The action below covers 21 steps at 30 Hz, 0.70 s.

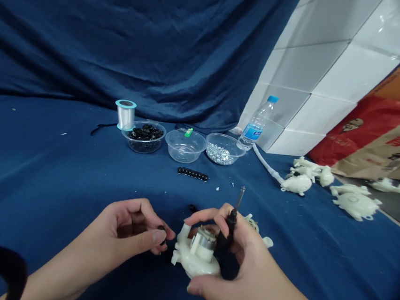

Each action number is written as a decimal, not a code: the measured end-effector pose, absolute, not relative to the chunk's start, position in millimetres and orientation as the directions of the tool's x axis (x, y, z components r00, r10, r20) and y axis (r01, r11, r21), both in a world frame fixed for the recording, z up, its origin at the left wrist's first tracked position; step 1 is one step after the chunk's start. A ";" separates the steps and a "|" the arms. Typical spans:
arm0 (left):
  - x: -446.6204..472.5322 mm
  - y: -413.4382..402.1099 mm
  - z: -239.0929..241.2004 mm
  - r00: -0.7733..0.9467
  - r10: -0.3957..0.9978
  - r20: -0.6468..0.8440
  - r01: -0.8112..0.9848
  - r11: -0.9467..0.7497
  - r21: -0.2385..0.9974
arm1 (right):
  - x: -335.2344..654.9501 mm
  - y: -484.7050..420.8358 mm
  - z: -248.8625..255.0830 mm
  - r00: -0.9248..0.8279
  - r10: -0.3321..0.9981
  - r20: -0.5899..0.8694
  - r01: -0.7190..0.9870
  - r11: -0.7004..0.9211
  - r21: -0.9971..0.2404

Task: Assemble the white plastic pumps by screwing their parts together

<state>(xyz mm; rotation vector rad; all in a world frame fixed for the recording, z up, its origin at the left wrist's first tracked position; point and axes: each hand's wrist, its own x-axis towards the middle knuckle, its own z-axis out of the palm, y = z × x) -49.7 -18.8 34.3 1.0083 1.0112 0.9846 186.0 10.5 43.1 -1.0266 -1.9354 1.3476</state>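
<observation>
Between the thumb and fingers of my left hand (124, 232) is a small black part (162, 231), mostly covered by the fingertips. My right hand (249, 263) grips a white plastic housing (194, 265) with a silver motor (207, 239) standing up from it. A screwdriver (230, 224) is also tucked in that hand, its shaft pointing up. The left fingertips are just left of the housing, apart from it. Another small black piece (193, 208) lies on the cloth behind the housing. Past the right hand, white plastic pieces (252, 222) are partly hidden.
Plastic bowls hold black parts (146, 132) and silver screws (220, 154); a middle bowl (184, 154) has a green item at its rim. A row of black pieces (193, 174), a spool (125, 115), a bottle (255, 127) and white housings (355, 203) are around; white boxes (320, 76) stand behind.
</observation>
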 end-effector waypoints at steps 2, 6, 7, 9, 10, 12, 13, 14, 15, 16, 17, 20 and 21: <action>-51.1 -18.2 33.7 0.214 0.958 -0.189 -0.197 0.232 0.953 | 186.6 10.5 42.1 -0.543 0.839 0.023 0.285 0.210 -0.935; -50.9 -17.3 31.1 0.240 0.962 -0.131 -0.169 0.174 0.970 | 187.6 10.3 40.1 -0.543 0.838 0.053 0.311 0.259 -0.914; -50.1 -17.8 30.9 0.245 0.964 -0.107 -0.149 0.147 0.978 | 187.7 9.6 39.8 -0.547 0.835 0.059 0.327 0.278 -0.903; -47.6 -19.4 31.2 0.247 0.967 -0.060 -0.097 0.086 0.992 | 187.7 7.2 39.9 -0.565 0.823 0.065 0.379 0.328 -0.865; -46.3 -20.4 31.6 0.250 0.967 -0.039 -0.064 0.057 0.996 | 187.7 5.7 40.1 -0.574 0.815 0.073 0.405 0.361 -0.840; -44.4 -22.2 32.4 0.255 0.967 -0.015 0.009 0.013 1.000 | 187.6 2.5 40.4 -0.604 0.792 0.095 0.433 0.425 -0.795; -44.0 -22.7 32.6 0.256 0.967 -0.005 0.038 -0.005 0.999 | 187.5 1.2 40.4 -0.619 0.778 0.106 0.434 0.452 -0.779; -44.0 -23.0 32.8 0.257 0.966 -0.002 0.058 -0.014 0.998 | 187.4 0.4 40.2 -0.634 0.764 0.118 0.432 0.477 -0.765; -44.5 -23.0 33.1 0.258 0.966 0.008 0.071 -0.028 0.997 | 187.3 0.1 39.8 -0.649 0.750 0.130 0.429 0.502 -0.752; -45.3 -22.8 33.4 0.256 0.966 0.019 0.079 -0.040 0.996 | 187.0 0.4 39.3 -0.663 0.735 0.140 0.426 0.525 -0.737; -46.2 -22.4 33.8 0.257 0.966 0.028 0.084 -0.051 0.995 | 186.7 1.1 38.7 -0.674 0.724 0.148 0.426 0.545 -0.722; -49.1 -21.9 35.8 0.269 0.962 0.043 0.091 -0.070 0.993 | 186.2 4.5 36.8 -0.677 0.717 0.166 0.423 0.564 -0.709; -49.8 -22.0 36.4 0.275 0.960 0.048 0.108 -0.081 0.991 | 186.3 5.4 36.2 -0.669 0.724 0.167 0.422 0.555 -0.717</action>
